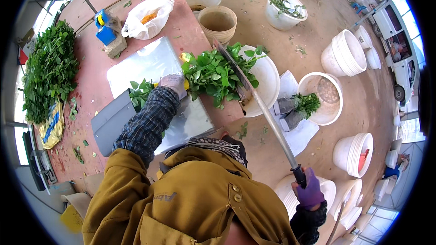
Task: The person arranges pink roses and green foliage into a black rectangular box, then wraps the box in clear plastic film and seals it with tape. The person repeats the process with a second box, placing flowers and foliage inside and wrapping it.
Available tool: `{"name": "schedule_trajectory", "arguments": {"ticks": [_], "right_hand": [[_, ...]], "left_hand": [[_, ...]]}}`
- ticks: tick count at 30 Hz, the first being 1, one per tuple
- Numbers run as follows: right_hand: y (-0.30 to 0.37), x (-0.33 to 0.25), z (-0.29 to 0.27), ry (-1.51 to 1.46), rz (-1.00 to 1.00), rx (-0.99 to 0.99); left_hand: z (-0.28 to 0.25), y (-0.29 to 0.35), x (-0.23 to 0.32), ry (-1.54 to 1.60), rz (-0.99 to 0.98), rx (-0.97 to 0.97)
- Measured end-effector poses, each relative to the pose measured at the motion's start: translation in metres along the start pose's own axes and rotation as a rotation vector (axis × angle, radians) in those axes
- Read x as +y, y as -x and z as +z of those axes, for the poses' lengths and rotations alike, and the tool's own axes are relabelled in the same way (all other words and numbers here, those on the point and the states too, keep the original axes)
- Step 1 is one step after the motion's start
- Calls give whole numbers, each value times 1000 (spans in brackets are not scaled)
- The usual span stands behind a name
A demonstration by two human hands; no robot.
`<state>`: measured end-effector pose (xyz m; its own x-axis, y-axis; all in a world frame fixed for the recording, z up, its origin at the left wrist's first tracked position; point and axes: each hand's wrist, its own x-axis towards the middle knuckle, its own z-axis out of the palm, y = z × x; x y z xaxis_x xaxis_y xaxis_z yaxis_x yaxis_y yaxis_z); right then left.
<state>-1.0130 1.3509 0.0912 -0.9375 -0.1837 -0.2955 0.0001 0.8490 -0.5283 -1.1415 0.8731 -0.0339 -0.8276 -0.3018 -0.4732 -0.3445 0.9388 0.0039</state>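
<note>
My left hand (174, 85), in a pale glove, is closed on a bunch of leafy green stems (211, 74) at the table's right edge. Bits of yellow show beside the fingers, and some leaves stick out on the wrist's other side. In a purple glove, my right hand (311, 191) wraps round the black grip of a long-handled lever knife (272, 124). Its metal pole runs up and left to a broad blade, which slants across the right part of the bunch. Leaves hide the stem ends and part of the blade's lower edge.
Clear plastic sheets (143, 63) and a grey board (111, 122) lie on the reddish table (93, 81). A tape dispenser (105, 29), white bag (147, 17) and leafy pile (50, 70) stand there too. A white tub (268, 81) sits below the blade; several buckets (344, 54) stand right.
</note>
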Motion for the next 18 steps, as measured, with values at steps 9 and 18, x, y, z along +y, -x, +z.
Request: {"name": "schedule_trajectory", "arguments": {"ticks": [9, 18], "right_hand": [[-61, 160, 164, -208, 430, -301], [-143, 216, 260, -95, 345, -571]], "left_hand": [[24, -10, 5, -167, -67, 66], [19, 6, 13, -184, -181, 118]]}}
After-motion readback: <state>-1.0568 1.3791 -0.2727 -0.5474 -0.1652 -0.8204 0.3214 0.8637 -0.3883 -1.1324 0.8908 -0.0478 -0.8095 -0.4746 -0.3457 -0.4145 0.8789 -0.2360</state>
